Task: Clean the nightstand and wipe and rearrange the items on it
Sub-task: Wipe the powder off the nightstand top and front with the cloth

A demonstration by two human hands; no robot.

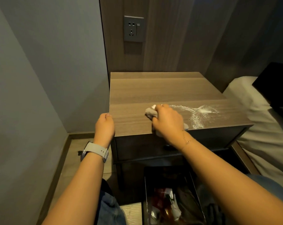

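The wooden nightstand (162, 90) stands against the wall with a bare top. White powder (197, 114) is smeared across its front right part. My right hand (167, 120) grips a crumpled grey cloth (150, 113) and presses it on the top near the front edge, just left of the powder. My left hand (105, 125) is at the nightstand's front left corner with its fingers curled and nothing seen in it; a watch is on that wrist.
A dark bin (173, 197) with wrappers and tissue stands on the floor in front of the nightstand. A bed (257, 127) with white sheets and a black object lies right. A wall socket (134, 28) is above. The grey wall closes the left side.
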